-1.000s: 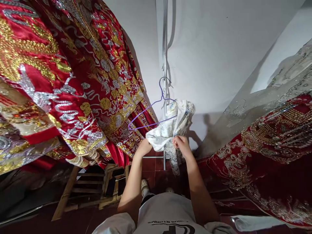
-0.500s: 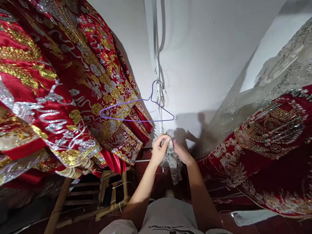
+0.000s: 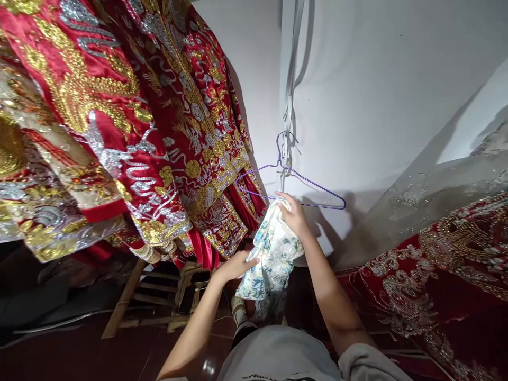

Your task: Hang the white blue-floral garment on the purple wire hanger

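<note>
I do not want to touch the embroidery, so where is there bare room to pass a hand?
Widest: before the bare wall, right of the white pole and above the purple hanger. A narrower strip lies between that pole and the red jacket. Crowded: under the hanger, at the floral cloth, and among the embroidered garments far left.

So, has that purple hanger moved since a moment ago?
Yes. The purple hanger has shifted to the right: more of it now sticks out on the right side of the white pole.
</note>
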{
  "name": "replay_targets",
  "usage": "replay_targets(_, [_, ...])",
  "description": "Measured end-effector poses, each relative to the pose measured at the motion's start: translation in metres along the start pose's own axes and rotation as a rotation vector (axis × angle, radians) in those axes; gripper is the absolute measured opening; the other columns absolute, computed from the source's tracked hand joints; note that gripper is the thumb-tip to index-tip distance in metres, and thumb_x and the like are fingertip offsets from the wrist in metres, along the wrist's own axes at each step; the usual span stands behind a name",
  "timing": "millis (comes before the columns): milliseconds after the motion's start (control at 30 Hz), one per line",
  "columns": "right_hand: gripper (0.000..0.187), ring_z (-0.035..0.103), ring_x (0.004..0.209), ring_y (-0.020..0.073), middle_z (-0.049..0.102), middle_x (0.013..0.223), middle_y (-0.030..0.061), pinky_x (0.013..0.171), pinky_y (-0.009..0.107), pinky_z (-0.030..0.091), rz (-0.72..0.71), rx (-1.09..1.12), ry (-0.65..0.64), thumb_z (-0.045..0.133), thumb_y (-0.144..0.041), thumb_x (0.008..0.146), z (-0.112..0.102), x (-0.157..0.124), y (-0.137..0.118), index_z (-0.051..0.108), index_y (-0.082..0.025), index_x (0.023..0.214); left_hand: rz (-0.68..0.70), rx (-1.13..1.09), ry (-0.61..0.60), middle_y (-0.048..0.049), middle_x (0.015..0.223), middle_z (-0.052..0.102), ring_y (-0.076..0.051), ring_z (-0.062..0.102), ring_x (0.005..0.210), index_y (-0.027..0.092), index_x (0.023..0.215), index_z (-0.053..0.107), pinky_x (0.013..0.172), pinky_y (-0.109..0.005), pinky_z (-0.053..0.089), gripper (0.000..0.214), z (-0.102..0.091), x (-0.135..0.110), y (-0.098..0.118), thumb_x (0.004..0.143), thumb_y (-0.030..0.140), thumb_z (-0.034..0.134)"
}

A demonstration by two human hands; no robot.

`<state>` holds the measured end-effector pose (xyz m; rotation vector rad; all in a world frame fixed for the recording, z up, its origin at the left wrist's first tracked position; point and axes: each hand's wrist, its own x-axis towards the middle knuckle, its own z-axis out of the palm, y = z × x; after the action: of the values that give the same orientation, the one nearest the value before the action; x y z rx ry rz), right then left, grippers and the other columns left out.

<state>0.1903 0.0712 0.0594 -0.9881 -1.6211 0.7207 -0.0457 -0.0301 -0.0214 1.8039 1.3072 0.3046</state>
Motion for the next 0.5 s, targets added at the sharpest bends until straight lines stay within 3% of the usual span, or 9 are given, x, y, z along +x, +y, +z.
replay_targets(133, [0.033,0.066,0.113,0.0308,0.074,0.114,0.0144,0.1,0.044,0.049,0.074,-0.147,0.023,0.052,-0.04,0.089,0.003,0.008,0.024,0.071,-0.02,0.108,-0.183,0.256,-0.034,-0.0108,0.089,0.074,-0.028,0.067,0.084,0.016,0.082,0.067,0.074,-0.033,0.049,0.038,-0.03,-0.01,-0.007,0.088,0.05,0.052])
replay_targets(200, [0.033,0.068,0.097,0.0303,0.076,0.1,0.0134,0.089,0.042,0.051,0.095,-0.229,0.01,0.052,-0.044,0.09,-0.006,0.004,0.029,0.071,-0.019,0.101,-0.199,0.32,-0.026,-0.0132,0.093,0.076,-0.03,0.069,0.086,0.017,0.082,0.069,0.077,-0.035,0.05,0.031,-0.048,-0.011,-0.004,0.086,0.044,0.055])
replay_targets(400, [0.035,0.064,0.084,0.0248,0.072,0.087,0.0069,0.075,0.031,0.048,0.115,-0.206,-0.002,0.051,-0.051,0.093,-0.046,-0.01,0.006,0.065,-0.02,0.09,0.091,0.343,0.223,-0.011,0.099,0.077,-0.028,0.071,0.096,0.019,0.088,0.075,0.09,-0.035,0.052,0.022,-0.109,0.01,0.019,0.085,0.034,0.059])
replay_targets(500, [0.039,0.062,0.08,0.0238,0.069,0.082,0.0054,0.07,0.03,0.046,0.15,-0.233,0.017,0.052,-0.055,0.092,-0.059,-0.013,-0.004,0.065,-0.02,0.086,0.159,0.387,0.195,-0.0083,0.081,0.075,-0.025,0.07,0.08,0.018,0.075,0.072,0.081,-0.034,0.053,0.019,-0.135,0.026,0.034,0.084,0.032,0.062])
